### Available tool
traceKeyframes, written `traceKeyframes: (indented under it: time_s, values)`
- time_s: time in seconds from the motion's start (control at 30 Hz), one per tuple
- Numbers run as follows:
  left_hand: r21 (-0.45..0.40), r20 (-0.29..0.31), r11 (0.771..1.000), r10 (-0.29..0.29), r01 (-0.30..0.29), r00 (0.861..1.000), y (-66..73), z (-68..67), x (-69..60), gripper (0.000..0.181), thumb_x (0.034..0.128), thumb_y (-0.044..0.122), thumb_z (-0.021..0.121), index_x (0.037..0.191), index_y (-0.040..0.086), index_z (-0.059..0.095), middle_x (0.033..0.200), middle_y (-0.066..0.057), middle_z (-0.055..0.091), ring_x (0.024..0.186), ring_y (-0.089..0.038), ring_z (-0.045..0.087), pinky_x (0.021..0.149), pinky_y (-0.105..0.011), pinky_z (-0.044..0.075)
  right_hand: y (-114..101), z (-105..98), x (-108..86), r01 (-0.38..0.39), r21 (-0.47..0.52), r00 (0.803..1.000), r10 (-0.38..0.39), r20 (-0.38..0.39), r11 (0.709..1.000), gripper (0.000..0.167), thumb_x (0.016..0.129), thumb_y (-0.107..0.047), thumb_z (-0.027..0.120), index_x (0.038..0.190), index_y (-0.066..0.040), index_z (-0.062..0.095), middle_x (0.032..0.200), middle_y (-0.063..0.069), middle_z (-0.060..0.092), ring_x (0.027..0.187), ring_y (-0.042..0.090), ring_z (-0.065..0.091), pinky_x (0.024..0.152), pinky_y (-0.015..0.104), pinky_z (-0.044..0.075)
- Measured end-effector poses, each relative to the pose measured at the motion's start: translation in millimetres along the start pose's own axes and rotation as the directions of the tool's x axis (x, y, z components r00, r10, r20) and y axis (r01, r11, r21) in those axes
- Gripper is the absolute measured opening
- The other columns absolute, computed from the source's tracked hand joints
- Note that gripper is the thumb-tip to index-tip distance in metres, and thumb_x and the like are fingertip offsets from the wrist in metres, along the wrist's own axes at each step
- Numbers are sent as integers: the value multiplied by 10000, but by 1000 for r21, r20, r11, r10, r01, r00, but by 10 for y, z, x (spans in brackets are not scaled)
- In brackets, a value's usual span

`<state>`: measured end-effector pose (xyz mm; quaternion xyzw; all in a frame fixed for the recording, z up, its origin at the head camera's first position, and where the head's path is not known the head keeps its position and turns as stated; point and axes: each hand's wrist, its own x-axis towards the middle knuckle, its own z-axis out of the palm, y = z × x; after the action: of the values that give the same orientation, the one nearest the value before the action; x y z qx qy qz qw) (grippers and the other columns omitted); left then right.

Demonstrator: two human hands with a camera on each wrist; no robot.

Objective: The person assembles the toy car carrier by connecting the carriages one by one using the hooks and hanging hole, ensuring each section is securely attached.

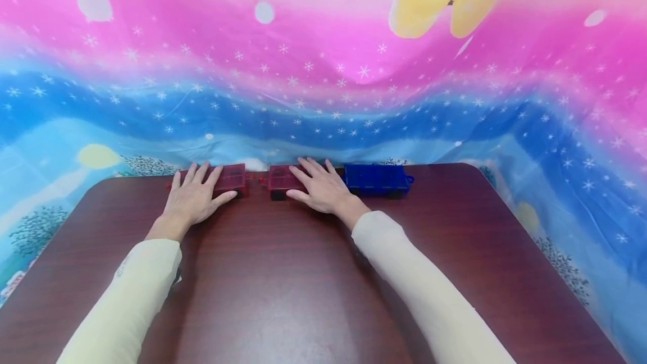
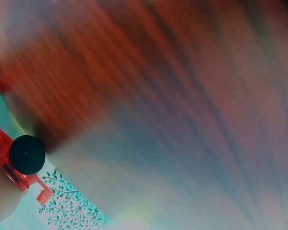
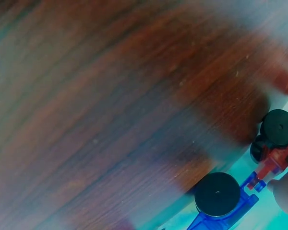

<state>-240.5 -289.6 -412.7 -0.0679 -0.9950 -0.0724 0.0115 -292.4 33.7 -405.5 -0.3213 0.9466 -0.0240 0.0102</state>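
Two see-through red toy cars with black wheels stand in a row with a blue toy car (image 1: 376, 178) at the table's far edge. My left hand (image 1: 189, 201) lies over the left red car (image 1: 232, 177), its fingers straight and spread. Over the second red car (image 1: 280, 177) rests my right hand (image 1: 323, 187), also with fingers extended. In the right wrist view, the hook of that red car (image 3: 281, 155) meets the hook of the blue car (image 3: 218, 221). A gap separates the two red cars. At the left wrist view's edge, a wheel (image 2: 27, 155) and an end hook (image 2: 45, 194) show.
The dark brown wooden table (image 1: 273, 274) has rounded far corners. Right behind its far edge hangs a pink and blue cloth (image 1: 323, 100) with snowflakes, which also drapes down both sides.
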Motion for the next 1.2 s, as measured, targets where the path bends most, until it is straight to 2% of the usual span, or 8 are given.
traceKeyframes:
  time_s: [0.2,0.37,0.5,0.8,1.07,1.2]
  values:
    - [13,16,1000,6,-7,1000,-18,-4,-27,939,973,729,389,1617,69,212,1631,-292,152,1496,-515,63,1146,-713,-27,-5,19,7,-25,-12,1000,25,14,1000,772,1005,-723,243,1643,-296,165,1704,19,108,1563,219,32,1221,571,8]
    - [23,23,998,55,-55,998,-50,-23,-47,879,1007,663,407,1618,63,211,1630,-293,163,1493,-518,82,1147,-718,3,7,41,18,-48,-60,998,51,45,997,786,1002,-726,241,1648,-301,99,1708,14,76,1564,220,14,1223,561,1]
    - [20,-2,996,83,-82,997,-75,-9,-66,850,1016,634,426,1612,61,231,1624,-285,186,1488,-519,102,1141,-726,25,5,56,14,-56,-60,998,58,40,997,779,1006,-718,243,1647,-302,95,1708,9,70,1564,215,7,1224,558,-2]
    - [3,-26,996,90,-90,996,-106,24,-139,848,1006,635,454,1611,76,249,1602,-281,236,1483,-515,123,1136,-729,43,-60,68,-14,-57,-52,997,60,46,997,752,1023,-690,241,1648,-291,113,1706,16,90,1563,234,44,1222,569,3]
    - [-6,-44,992,122,-122,992,-49,31,-108,832,1012,624,456,1605,73,267,1587,-273,267,1483,-503,141,1142,-720,42,-36,58,5,-63,-82,997,67,39,995,754,1019,-698,219,1648,-298,98,1706,9,90,1563,228,51,1224,563,7]
    - [-37,-59,993,109,-111,992,-41,25,-95,828,1013,612,463,1607,76,251,1580,-265,264,1480,-504,137,1139,-723,48,-20,61,4,-68,-85,997,71,36,994,755,1019,-698,226,1648,-300,100,1706,7,86,1563,228,51,1224,563,3]
